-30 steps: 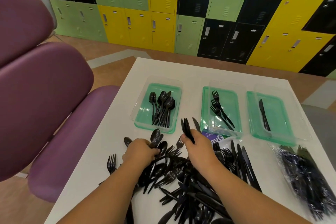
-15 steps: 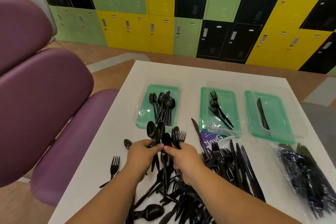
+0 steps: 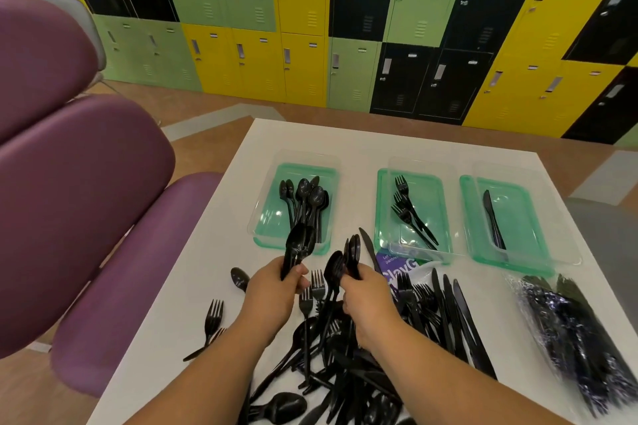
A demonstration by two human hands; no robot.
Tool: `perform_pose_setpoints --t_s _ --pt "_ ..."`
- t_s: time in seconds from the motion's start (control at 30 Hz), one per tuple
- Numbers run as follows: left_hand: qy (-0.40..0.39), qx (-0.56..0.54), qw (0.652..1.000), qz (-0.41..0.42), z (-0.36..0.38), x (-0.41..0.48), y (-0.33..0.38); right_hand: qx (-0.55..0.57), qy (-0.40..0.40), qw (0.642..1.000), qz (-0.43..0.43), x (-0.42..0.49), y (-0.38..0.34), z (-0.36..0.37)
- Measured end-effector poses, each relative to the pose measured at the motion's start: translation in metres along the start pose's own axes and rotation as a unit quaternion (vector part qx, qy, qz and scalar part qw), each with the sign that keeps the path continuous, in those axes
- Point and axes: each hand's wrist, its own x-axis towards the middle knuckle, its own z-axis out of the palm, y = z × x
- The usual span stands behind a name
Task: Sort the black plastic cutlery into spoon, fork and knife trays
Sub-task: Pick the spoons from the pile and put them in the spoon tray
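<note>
Your left hand (image 3: 272,293) grips a bunch of spoons (image 3: 299,245), bowls up, just short of the spoon tray (image 3: 269,221). Your right hand (image 3: 366,297) pinches more spoons (image 3: 348,259) beside it, above the cutlery pile (image 3: 345,355); how many each holds is unclear.

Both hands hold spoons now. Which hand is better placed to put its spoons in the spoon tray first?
Probably the left hand: its spoons already point over the near edge of the spoon tray, while the right hand sits further right, between the trays.
</note>
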Motion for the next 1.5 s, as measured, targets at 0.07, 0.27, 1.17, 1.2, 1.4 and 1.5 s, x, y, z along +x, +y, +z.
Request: perform_pose_setpoints --t_s 0.07,0.27,1.17,1.2,1.4,1.5 --pt "-0.002 -0.019 1.0 0.008 0.002 0.0 0.001 0.004 0.029 0.999 -0.037 0.0 -0.004 -0.003" --pt "-0.029 -0.087 0.995 0.029 0.007 -0.006 0.016 0.049 0.028 0.995 -0.082 0.001 -0.028 -0.008" --pt "-0.237 -0.223 0.946 -0.007 0.005 0.023 0.042 -0.166 -0.125 0.978 -0.026 0.014 -0.065 0.0" --pt "-0.207 -0.21 0.955 -0.015 0.002 0.034 0.045 -0.144 -0.122 0.982 -0.015 0.012 -0.067 -0.004" --pt "-0.041 -0.098 0.994 -0.008 -0.012 0.116 0.063 -0.115 -0.097 0.989 0.004 0.014 -0.051 -0.022" --pt "-0.01 -0.091 0.996 -0.017 -0.006 0.138 0.077 -0.108 -0.088 0.99 0.007 0.014 -0.043 -0.026"
